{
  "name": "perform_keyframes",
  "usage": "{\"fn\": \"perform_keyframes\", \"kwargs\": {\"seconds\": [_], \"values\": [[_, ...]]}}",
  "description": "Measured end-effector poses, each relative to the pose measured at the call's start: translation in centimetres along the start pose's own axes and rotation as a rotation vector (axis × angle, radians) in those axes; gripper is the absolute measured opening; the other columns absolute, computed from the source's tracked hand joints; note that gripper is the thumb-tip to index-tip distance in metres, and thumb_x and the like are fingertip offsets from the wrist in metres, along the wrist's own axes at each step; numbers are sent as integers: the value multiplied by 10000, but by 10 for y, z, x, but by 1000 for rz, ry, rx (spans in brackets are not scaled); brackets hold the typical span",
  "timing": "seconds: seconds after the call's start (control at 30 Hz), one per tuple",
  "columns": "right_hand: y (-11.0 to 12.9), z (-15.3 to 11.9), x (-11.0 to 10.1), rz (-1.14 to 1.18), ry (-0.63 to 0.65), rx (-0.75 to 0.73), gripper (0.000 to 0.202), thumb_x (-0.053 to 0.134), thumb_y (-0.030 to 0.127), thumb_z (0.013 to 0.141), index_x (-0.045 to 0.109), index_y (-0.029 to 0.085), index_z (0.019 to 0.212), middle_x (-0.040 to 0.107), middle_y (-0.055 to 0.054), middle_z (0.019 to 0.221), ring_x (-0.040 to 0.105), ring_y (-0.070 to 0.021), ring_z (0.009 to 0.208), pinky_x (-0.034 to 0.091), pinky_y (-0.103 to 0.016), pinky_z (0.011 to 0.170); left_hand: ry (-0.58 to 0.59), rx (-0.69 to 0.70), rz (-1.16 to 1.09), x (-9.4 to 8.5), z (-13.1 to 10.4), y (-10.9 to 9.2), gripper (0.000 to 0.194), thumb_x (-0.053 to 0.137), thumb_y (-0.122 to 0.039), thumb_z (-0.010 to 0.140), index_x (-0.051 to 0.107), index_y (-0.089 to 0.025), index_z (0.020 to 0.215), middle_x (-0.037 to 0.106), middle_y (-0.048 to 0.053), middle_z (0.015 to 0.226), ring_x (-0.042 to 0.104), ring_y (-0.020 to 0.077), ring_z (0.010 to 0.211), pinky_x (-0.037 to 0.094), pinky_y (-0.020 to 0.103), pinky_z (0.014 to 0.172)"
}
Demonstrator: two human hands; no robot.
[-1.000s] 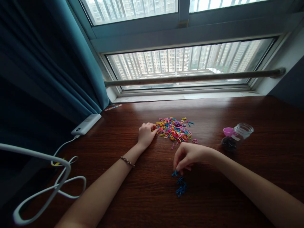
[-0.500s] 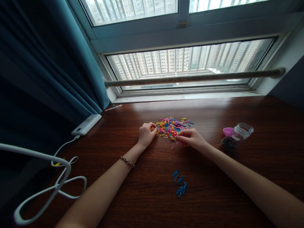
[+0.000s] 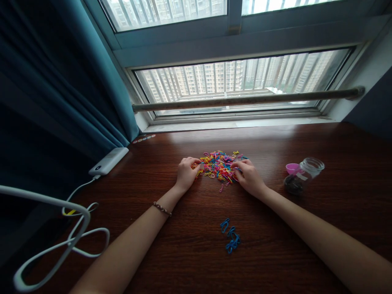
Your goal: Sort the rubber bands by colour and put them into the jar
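While the coloured bands (image 3: pixel 218 168) are lying heaped on the table (image 3: pixel 183 228), the right hand (image 3: pixel 251 177) is holding parted fingers (image 3: pixel 243 165) at the heap's right edge, the left hand (image 3: pixel 185 173) curling at its left, grip indeterminable.

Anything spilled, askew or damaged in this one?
No damage shows. Two pink loops lie astray off the near edge of the multicolored pile, and a white cable sprawls in loose loops at the left. The jar appears to lean right, though lens distortion could explain that.
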State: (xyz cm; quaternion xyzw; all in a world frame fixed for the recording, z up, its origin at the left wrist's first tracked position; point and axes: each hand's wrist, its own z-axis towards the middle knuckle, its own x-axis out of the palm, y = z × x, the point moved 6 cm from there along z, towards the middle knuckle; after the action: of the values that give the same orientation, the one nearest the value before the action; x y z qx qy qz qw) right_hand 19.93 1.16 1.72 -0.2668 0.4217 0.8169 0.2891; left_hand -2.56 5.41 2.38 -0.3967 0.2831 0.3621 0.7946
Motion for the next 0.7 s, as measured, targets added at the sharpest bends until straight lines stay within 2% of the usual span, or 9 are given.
{"fn": "perform_keyframes", "kwargs": {"seconds": [0.13, 0.3, 0.37, 0.43, 0.53, 0.63, 0.7], "values": [[4, -3, 8, -83, 71, -74, 221, 473, 180, 825, 640, 224, 962, 644, -41, 963, 446, -219, 914, 376, -375, 848, -10, -7, -32, -2, -1, -1, 85, 587, -238, 746, 655, -194, 773, 648, 18, 786, 565, 175, 776, 446, 295, 724], [4, -4, 10, -132, 85, -67, 217, 473, 197, 831, 662, 233, 931, 628, -34, 1050, 421, -241, 966, 353, -416, 844, -47, 8, -58, -5, 0, -5, 137, 543, -255, 788, 655, -180, 813, 654, 36, 800, 574, 176, 789, 452, 302, 732], [3, -4, 11, -103, 85, -81, 226, 468, 176, 825, 665, 218, 927, 633, -47, 1039, 433, -235, 969, 360, -414, 854, -65, 38, -63, -8, -2, -12, 148, 529, -256, 801, 650, -174, 823, 649, 46, 802, 570, 177, 787, 452, 310, 734], [4, -3, 9, -65, 69, -90, 240, 463, 158, 818, 666, 212, 933, 636, -53, 1031, 451, -230, 967, 371, -412, 864, -62, 111, -83, -9, -6, -27, 156, 510, -256, 816, 640, -171, 829, 644, 52, 805, 563, 175, 793, 449, 317, 749], [5, -1, 3, 23, 9, -78, 265, 453, 141, 808, 662, 210, 955, 637, -61, 1018, 492, -224, 972, 390, -404, 876, 42, 364, -127, -8, -23, -68, 156, 471, -228, 837, 617, -176, 849, 638, 52, 823, 550, 164, 813, 436, 319, 787], [2, 1, -7, 179, -92, 0, 238, 461, 168, 810, 664, 197, 931, 641, -68, 980, 551, -200, 938, 423, -360, 867, 279, 771, -105, -1, -55, -114, 170, 440, -207, 835, 602, -178, 880, 618, 55, 751, 539, 161, 751, 432, 314, 727], [-3, 1, -11, 281, -147, 84, 191, 503, 220, 800, 663, 184, 899, 647, -68, 944, 580, -190, 895, 446, -330, 838, 403, 963, -103, 2, -75, -134, 171, 428, -196, 832, 598, -176, 844, 579, 45, 652, 521, 154, 671, 420, 304, 653]]}}
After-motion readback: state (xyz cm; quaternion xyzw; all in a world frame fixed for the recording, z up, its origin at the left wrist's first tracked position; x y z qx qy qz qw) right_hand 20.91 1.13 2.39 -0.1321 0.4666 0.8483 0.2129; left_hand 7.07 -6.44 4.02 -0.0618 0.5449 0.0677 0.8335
